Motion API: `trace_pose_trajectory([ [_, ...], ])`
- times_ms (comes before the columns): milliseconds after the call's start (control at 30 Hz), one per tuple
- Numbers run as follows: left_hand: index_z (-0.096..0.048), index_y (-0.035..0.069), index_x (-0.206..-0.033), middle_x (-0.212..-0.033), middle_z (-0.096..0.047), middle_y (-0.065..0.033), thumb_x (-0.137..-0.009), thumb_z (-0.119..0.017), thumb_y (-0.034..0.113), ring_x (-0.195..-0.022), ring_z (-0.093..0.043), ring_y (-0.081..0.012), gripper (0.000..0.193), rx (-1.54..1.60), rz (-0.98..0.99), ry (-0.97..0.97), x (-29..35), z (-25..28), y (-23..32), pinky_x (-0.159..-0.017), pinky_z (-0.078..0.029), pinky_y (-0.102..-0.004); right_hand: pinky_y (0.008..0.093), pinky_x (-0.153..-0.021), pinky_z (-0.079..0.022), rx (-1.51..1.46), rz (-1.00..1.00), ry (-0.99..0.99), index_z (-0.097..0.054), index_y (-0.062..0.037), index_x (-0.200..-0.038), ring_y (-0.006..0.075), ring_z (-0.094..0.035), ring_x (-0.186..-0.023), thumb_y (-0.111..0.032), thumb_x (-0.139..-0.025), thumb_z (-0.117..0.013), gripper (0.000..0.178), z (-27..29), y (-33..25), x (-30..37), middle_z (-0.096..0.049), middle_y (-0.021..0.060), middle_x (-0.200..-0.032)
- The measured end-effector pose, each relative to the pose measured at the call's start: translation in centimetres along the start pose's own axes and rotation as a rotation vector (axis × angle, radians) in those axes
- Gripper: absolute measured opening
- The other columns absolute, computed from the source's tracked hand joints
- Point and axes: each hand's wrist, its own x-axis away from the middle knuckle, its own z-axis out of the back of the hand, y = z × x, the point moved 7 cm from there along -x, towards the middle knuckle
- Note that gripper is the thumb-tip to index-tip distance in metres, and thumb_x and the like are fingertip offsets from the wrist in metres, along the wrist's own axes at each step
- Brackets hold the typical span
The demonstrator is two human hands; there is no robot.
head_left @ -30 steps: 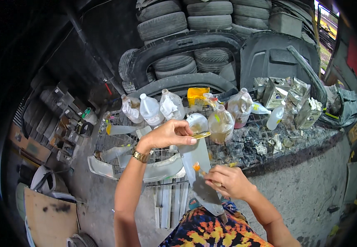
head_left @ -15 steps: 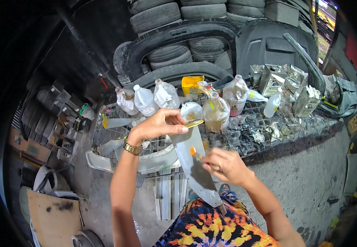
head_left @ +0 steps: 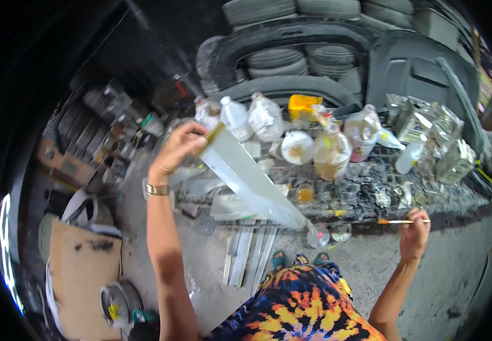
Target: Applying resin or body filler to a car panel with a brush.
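Your left hand [head_left: 180,146] grips the far-left end of the grey panel [head_left: 251,179], its long axis slanting toward near right; your right hand [head_left: 415,233], well apart rightward, pinches the brush [head_left: 395,221], bristles pointing left.

The right hand [head_left: 415,236] is motion-blurred, its fingers covering part of the brush [head_left: 393,221] — over the near edge of the bench [head_left: 456,215]; the long grey panel [head_left: 251,177] hides a stretch of that edge farther left; along the far edge, jug [head_left: 236,118] markings are too smeared to tell; tyres [head_left: 258,10] are cut off above, forearms [head_left: 169,267] below
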Motion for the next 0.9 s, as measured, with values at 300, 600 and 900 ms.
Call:
trace_pose_trajectory([
  [300, -0.052, 0.01, -0.118, -0.094, -0.061, -0.0036, -0.087, -0.06, 0.04, -0.077, -0.061, -0.0104, 0.044, -0.084, 0.268, 0.759, 16.4, 23.9, -7.5, -0.067, -0.05, -0.0248, 0.019, -0.049, -0.033, -0.089, -0.121, -0.007, -0.052, -0.0063, -0.102, 0.0053, -0.038, -0.059, -0.017, -0.097, -0.05, 0.012, 3.2, 4.4, -1.7, -0.051, 0.0005, -0.085],
  [600, -0.051, 0.008, -0.108, -0.083, -0.06, -0.0007, -0.081, -0.07, 0.046, -0.067, -0.059, -0.0097, 0.05, -0.016, 0.394, 1.046, 16.2, 35.4, -27.7, -0.059, -0.053, -0.029, 0.0168, -0.045, -0.03, 0.155, -0.184, 0.172, -0.053, -0.0059, -0.118, 0.0022, -0.041, -0.057, -0.022, -0.096, -0.057, 0.028, 0.0, 10.6, -4.0, -0.061, 0.0002, -0.088],
  [900, -0.051, 0.007, -0.106, -0.085, -0.063, -0.0069, -0.075, -0.078, 0.036, -0.07, -0.062, -0.0149, 0.05, 0.153, 0.39, 1.021, 6.5, 39.9, -47.5, -0.057, -0.053, -0.032, 0.017, -0.052, -0.032, 0.36, -0.301, 0.374, -0.055, -0.0096, -0.12, 0.0009, -0.047, -0.071, -0.024, -0.092, -0.063, 0.032, -3.2, 14.6, -3.3, -0.06, -0.0018, -0.097],
])
